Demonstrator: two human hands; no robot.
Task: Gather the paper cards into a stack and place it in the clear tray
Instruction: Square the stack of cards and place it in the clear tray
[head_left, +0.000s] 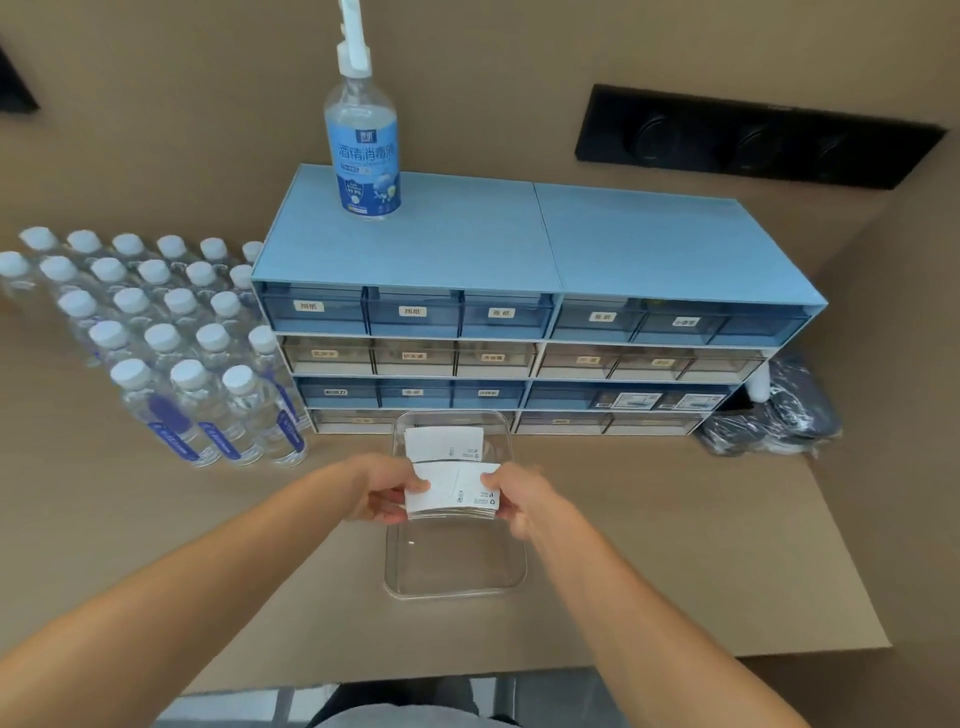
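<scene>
Left hand (382, 491) pinches the card stack's (453, 491) left end, right hand (519, 501) pinches its right end. Long axis runs left-right, stack hovering directly above the clear tray (457, 584); another card (443, 443) already lies inside, farther back.

"酒精消毒液" on spray bottle (363, 150)

- Two hands: left hand (382, 491), right hand (522, 501)
- One clear tray (457, 571)
- Two card stacks (451, 491)
- One spray bottle (363, 150)
- Two drawer cabinets (415, 234)
- Water bottles (182, 353): about twenty-five caps showing
</scene>
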